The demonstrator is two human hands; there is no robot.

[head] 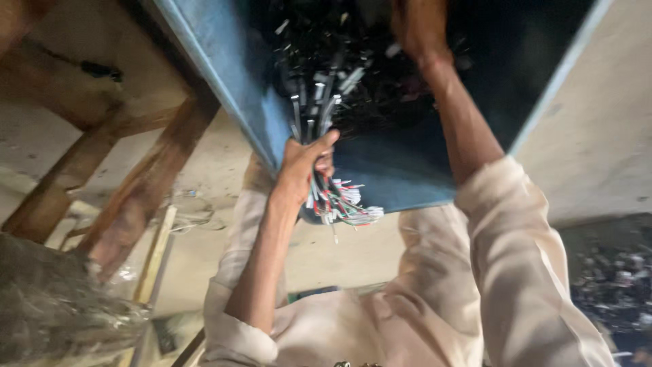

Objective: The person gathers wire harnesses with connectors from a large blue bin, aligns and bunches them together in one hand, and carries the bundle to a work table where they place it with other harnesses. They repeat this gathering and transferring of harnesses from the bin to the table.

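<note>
My left hand [303, 170] was closed tight round a bundle of thin wires [331, 197], thumb pressed over the top, right at the near edge of the blue worktop [401, 170]; the stripped, coloured ends — red, white, green — fanned out past the edge toward my body, hanging clear of the surface. The bundle's long axis ran from those loose ends up through my fist and on toward the dark heap of connectors and cable pieces [339, 75] in the middle of the worktop, so the plug ends pointed away from me and the bare ends pointed back. My right hand [418, 27] reached further in, toward the far edge beside the heap; the view was too blurred there to tell whether it was open or had hold of anything. To my mind the grip worked best kept close to the loose ends, so the strands stayed parallel and none slipped out; squaring the tips against the worktop edge would have kept them level — and the heap's tangles needed watching.
</note>
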